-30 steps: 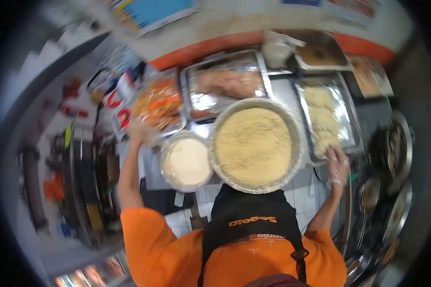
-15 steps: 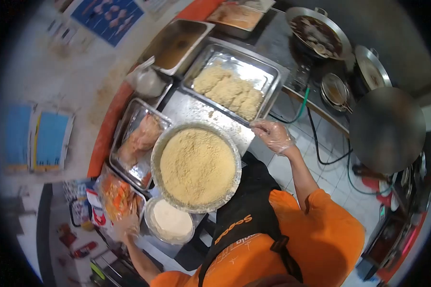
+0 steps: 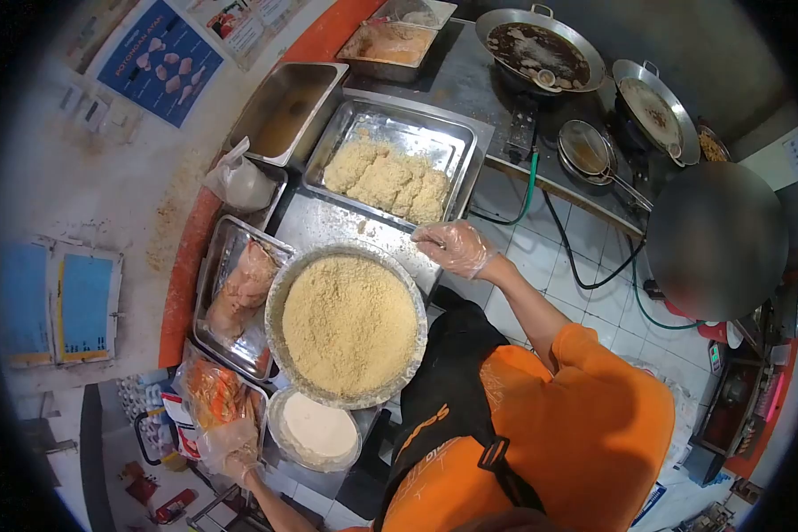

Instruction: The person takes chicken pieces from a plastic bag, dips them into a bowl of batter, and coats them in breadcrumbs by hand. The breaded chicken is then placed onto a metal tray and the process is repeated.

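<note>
In a clear plastic glove, my left hand (image 3: 237, 457) is at the lower end of a clear plastic bag (image 3: 215, 395) with orange contents; its fingers are hard to make out. My right hand (image 3: 457, 249), also gloved, is at the steel table's edge, fingers curled together with nothing visible in them. Between my hands stands a large round basin (image 3: 421, 332) full of coarse yellowish crumbs (image 3: 350, 324). Beyond it, crumb-coated pieces (image 3: 386, 182) lie in a metal tray (image 3: 457, 133). Raw meat (image 3: 242, 291) lies in another tray left of the basin.
A bowl of pale powder (image 3: 319, 430) stands beside the bag. A deep metal pan of brownish liquid (image 3: 297, 115) and a knotted white bag (image 3: 242, 184) line the wall. Two woks (image 3: 541, 49) and strainers (image 3: 585, 146) stand at the back right. Hoses (image 3: 530, 191) hang below the counter.
My right hand has moved from the tray's near corner to the table edge nearer the basin. My left hand has shifted slightly lower beside the bag. The whole view has turned a little.
</note>
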`<action>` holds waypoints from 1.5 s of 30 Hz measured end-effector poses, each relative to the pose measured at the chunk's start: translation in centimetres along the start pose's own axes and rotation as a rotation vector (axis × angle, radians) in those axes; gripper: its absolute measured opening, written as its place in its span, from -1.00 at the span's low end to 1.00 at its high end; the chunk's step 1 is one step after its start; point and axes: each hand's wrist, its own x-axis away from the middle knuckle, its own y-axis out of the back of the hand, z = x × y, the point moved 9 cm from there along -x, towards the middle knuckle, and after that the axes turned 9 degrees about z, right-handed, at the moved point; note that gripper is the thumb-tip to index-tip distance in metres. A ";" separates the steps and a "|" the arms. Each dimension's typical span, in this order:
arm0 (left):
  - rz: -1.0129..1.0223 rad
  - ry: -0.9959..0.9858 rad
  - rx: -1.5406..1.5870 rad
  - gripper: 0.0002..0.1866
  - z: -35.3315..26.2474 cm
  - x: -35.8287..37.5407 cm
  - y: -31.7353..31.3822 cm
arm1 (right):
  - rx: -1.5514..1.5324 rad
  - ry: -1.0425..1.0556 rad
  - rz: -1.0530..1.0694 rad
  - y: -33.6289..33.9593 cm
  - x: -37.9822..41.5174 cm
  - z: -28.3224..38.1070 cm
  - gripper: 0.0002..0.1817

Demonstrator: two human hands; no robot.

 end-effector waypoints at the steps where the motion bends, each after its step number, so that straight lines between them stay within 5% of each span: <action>1: -0.016 -0.016 -0.010 -0.59 0.2 0.0 -0.2 | 0.005 0.026 0.001 -0.1 -0.3 0.4 -0.74; 4: -0.147 -0.174 -0.156 -0.57 1.1 -1.3 -1.9 | 0.033 0.073 0.024 -0.6 -0.9 1.9 -0.75; 5: -0.061 -0.144 0.046 -0.57 1.0 -1.8 -0.7 | 0.048 0.087 0.031 -0.6 -1.0 2.4 -0.76; 7: 0.069 -0.043 0.455 -0.57 0.0 -2.5 2.7 | 0.029 0.073 0.048 -0.9 -1.1 2.5 -0.75; 8: 0.205 0.198 0.478 -0.55 2.3 -2.9 0.6 | 0.000 0.057 0.066 -1.2 -1.1 2.3 -0.75; 16: 0.126 0.072 0.279 -0.56 -3.1 -0.4 -1.8 | 0.063 0.115 -0.015 -2.2 0.5 0.9 -0.72; 21: 0.170 0.006 0.319 -0.56 -10.0 -1.3 0.6 | 0.225 -0.138 0.110 -1.5 0.6 2.6 -0.71; 30: 0.402 0.010 0.348 -0.57 -17.2 0.5 -1.0 | -0.068 -0.073 0.205 -5.0 -1.9 -0.3 -0.68; 34: 0.461 -0.019 0.348 -0.57 -18.2 1.9 -2.2 | 0.150 0.039 0.233 -6.0 -3.0 4.4 -0.69; 37: 0.454 -0.033 0.368 -0.57 -18.3 2.0 -1.8 | -0.010 0.063 0.206 -6.9 -4.8 3.6 -0.71; 41: 0.435 -0.050 0.424 -0.57 -18.6 1.0 -1.3 | 0.049 0.269 0.259 -9.8 -6.4 12.3 -0.73; 45: 0.420 -0.069 0.474 -0.58 -19.6 0.6 -0.8 | -0.187 0.400 0.529 -17.4 -7.1 19.1 -0.75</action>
